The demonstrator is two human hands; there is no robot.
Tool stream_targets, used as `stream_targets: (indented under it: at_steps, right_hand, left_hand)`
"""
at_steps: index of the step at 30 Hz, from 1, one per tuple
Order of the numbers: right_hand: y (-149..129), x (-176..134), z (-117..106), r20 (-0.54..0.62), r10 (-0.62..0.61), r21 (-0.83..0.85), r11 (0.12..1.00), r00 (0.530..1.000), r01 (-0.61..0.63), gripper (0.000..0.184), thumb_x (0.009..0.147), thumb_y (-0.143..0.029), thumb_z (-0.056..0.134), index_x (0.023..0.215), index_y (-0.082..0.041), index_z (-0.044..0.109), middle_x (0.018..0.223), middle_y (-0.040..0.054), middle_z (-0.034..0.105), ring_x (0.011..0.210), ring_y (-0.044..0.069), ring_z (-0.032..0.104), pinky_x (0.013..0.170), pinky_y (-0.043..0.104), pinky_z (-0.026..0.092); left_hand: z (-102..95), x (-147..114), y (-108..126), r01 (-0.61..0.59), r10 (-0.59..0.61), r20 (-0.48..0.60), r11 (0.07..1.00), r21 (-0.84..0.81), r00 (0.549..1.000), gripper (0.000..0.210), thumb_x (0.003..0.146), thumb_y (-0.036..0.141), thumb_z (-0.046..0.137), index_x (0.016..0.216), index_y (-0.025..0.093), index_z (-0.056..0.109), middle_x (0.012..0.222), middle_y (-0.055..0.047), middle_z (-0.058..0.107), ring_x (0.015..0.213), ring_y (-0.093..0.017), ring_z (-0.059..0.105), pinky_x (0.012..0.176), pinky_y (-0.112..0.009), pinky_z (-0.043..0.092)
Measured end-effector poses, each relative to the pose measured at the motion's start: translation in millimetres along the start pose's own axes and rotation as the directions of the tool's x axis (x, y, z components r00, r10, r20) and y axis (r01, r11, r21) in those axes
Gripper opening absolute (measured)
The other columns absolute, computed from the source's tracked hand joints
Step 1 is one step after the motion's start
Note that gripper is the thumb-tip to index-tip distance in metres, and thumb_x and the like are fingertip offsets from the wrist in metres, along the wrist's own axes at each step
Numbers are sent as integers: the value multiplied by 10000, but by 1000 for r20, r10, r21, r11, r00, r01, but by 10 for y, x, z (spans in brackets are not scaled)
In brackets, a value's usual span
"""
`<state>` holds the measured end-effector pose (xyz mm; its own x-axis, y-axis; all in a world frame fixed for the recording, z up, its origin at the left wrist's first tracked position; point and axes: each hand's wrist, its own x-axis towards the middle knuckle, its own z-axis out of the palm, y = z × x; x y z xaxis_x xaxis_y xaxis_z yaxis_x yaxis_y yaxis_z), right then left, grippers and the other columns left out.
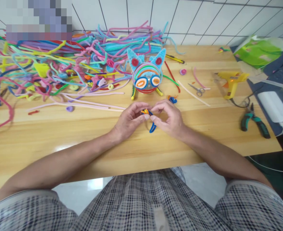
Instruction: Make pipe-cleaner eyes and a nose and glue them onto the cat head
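Observation:
Between my two hands is a small bent piece of blue and orange pipe cleaner [152,127], its blue loop hanging down. The fingers and thumb of my left hand [134,117] pinch its orange and yellow end. My right hand [169,117] grips the blue part with thumb and fingertips. Just beyond stands a pipe-cleaner animal figure [147,75] with a striped round head, blue ears with red centres, and blue-rimmed orange eyes. Another blue and orange coil [172,99] lies on the table behind my right hand.
A large heap of coloured pipe cleaners [78,64] covers the back left. On the right are small scissors [198,90], a yellow glue gun [233,83], pliers [253,123] and a white power adapter [275,106]. A yellow cutter [175,59] lies behind the figure.

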<state>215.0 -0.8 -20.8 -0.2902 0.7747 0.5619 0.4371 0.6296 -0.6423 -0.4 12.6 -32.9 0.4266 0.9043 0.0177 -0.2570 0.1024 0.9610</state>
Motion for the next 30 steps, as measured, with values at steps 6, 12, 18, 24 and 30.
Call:
stream_targets:
  at_steps: [6, 12, 18, 24, 30]
  right_hand:
    - [-10, -15, 4, 89, 7, -32, 999, 996, -4, 228, 1004, -254, 696, 1230, -263, 723, 1036, 52, 769, 935, 230, 712, 863, 399, 596]
    - [38, -13, 10, 122, 2, -14, 1000, 993, 0, 260, 1042, -217, 662, 1284, -273, 740, 1026, 43, 758, 986, 224, 732, 914, 385, 605]
    - [35, -4, 20, 120, 60, 38, 997, 991, -65, 210, 1013, -184, 676, 1191, -270, 748, 1029, 40, 774, 967, 219, 739, 903, 386, 607]
    - [13, -1, 29, 86, 287, 143, 944, 954, -297, 65, 1029, -338, 730, 1017, -274, 733, 933, 30, 782, 859, 215, 721, 820, 391, 598]
    - [-26, 7, 15, 79, 356, 171, 916, 931, -364, 205, 1019, -465, 755, 949, -276, 715, 895, 29, 776, 821, 216, 693, 798, 401, 600]
  left_hand:
    - [-1, -63, -29, -54, 54, 3, 991, 123, 999, 502, 948, 413, 886, 1368, 220, 691, 1385, -120, 771, 1296, -236, 741, 1092, -337, 579]
    - [20, -84, -45, -61, 53, 76, 992, 113, 996, 524, 964, 332, 859, 1440, 265, 649, 1480, -115, 721, 1405, -244, 698, 1183, -376, 556]
    - [12, -47, -43, -41, 43, -32, 998, 56, 999, 578, 890, 422, 940, 1356, 231, 657, 1436, -128, 731, 1371, -259, 704, 1092, -368, 604]
    - [3, 9, 29, 152, -153, -11, 987, -41, 988, 589, 830, 522, 977, 1206, 178, 681, 1038, -58, 804, 921, -185, 770, 851, -322, 631]
    - [55, -27, 21, 26, -27, -41, 999, -26, 999, 562, 801, 494, 1000, 1146, 196, 670, 1004, -25, 776, 889, -145, 730, 824, -269, 604]
